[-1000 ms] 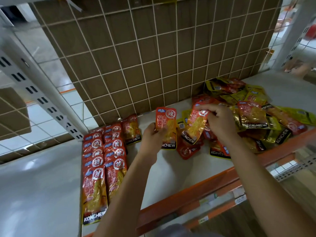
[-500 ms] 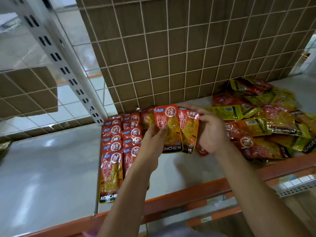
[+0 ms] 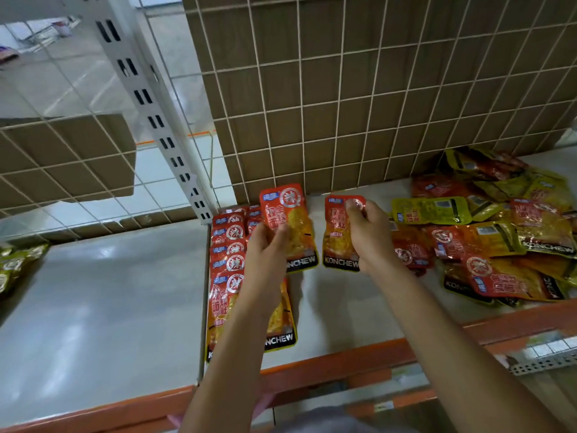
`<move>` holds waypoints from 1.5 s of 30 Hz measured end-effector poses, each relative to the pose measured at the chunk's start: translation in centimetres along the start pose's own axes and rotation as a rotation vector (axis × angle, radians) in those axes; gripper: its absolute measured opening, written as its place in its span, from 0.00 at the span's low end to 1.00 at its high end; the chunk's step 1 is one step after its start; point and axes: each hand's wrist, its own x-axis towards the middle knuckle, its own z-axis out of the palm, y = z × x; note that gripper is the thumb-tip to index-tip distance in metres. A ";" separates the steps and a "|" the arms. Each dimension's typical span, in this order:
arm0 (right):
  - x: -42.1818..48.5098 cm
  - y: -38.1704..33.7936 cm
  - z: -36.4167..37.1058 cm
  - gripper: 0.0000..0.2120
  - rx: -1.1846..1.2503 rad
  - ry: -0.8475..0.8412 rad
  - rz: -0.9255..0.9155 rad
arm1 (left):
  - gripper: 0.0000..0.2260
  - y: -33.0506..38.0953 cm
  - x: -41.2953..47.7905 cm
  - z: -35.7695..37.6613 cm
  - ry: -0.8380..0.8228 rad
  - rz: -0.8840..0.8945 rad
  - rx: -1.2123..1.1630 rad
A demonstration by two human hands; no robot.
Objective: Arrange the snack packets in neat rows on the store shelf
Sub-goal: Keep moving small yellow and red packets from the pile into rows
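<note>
Arms outstretched — left hand [image 3: 267, 250] fingers [image 3: 281, 230] pinch red packet [image 3: 288, 210]; right hand [image 3: 370, 235] fingers [image 3: 353, 208] pinch second packet [image 3: 336, 225].

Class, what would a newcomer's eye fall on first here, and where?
At the centre, the left hand holds one red packet and the right hand a second red packet. Left of them lie neat rows; to the right sprawls a jumbled red-and-yellow pile.

Red-and-orange snack packets [image 3: 288, 226] with black bands, some yellow-green packets [image 3: 431, 210], grey shelf [image 3: 340, 307], orange shelf edge [image 3: 337, 357], brown board [image 3: 374, 89] behind white wire grid [image 3: 298, 126].
</note>
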 end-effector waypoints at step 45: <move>-2.4 0.1 6.0 0.17 -0.520 -0.058 -0.299 | 0.10 -0.7 3.1 -3.1 0.218 0.440 0.874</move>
